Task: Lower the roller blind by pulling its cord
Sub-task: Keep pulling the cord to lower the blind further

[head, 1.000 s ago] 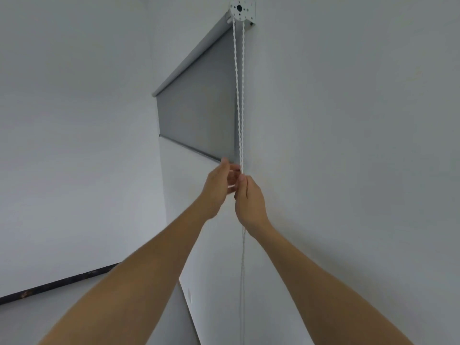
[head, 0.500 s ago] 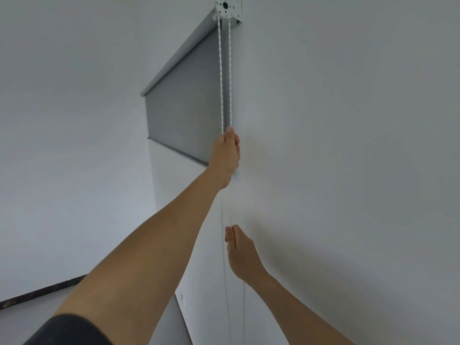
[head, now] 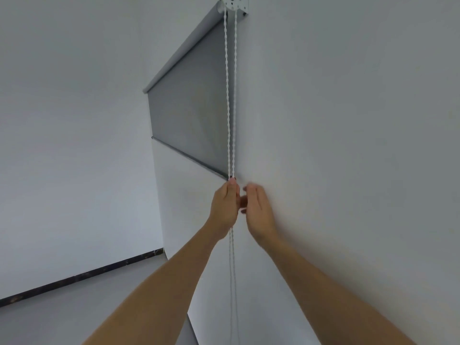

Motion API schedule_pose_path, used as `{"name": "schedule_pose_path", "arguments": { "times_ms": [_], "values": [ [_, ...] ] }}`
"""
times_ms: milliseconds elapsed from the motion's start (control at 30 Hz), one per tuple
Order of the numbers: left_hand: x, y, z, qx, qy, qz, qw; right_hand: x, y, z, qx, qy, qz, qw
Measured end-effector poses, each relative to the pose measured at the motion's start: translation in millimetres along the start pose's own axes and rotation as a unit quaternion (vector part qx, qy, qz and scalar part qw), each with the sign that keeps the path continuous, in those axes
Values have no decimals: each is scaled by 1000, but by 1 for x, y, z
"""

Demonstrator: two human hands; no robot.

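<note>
We've got the cord (head: 230,95) running as two bead strands, near-vertical, from the clutch bracket (head: 234,2) at top centre down past both hands and on toward the bottom edge of the view. Long axis is up-down; that's the only pull direction that matters.

Left hand (head: 225,207): grip is closed around the cord, fingers curled, thumb tip up at the top of the fist. Can't tell if it's pinching one strand or both; they run too close together there. The fist sits right at the level of the blind's bottom bar (head: 189,156), at its right end.

Right hand (head: 257,210): grip is loose and wide, fingers spread, blurred, holding nothing. It sits just right of the cord and level with the left hand, near but apart from the strands.

Roller blind (head: 191,103): grey fabric, partway down, against the wall on the left of the cord. We judge there's plenty of travel left.

Key relation: cord lies immediately left of the free right hand and continues above both fists. We'd expect the next grip to go on the strand above the left fist, then pull straight down along the axis. Risk, as we see it: grabbing the wrong strand reverses the roll, and pulling off-axis could drag beads on the clutch.
</note>
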State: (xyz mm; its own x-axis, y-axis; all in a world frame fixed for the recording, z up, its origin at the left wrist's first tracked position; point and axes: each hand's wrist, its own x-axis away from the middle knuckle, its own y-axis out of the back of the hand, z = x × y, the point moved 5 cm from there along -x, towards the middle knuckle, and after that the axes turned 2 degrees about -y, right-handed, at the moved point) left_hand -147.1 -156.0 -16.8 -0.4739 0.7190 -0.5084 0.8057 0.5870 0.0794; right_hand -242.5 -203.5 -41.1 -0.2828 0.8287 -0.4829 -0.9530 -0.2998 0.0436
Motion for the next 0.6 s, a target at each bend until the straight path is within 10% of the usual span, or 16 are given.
{"name": "schedule_pose_path", "arguments": {
  "times_ms": [600],
  "values": [
    [98,-3,97,4,138,142,980,-94,-36,147,-7,102,-62,993]
  ]
}}
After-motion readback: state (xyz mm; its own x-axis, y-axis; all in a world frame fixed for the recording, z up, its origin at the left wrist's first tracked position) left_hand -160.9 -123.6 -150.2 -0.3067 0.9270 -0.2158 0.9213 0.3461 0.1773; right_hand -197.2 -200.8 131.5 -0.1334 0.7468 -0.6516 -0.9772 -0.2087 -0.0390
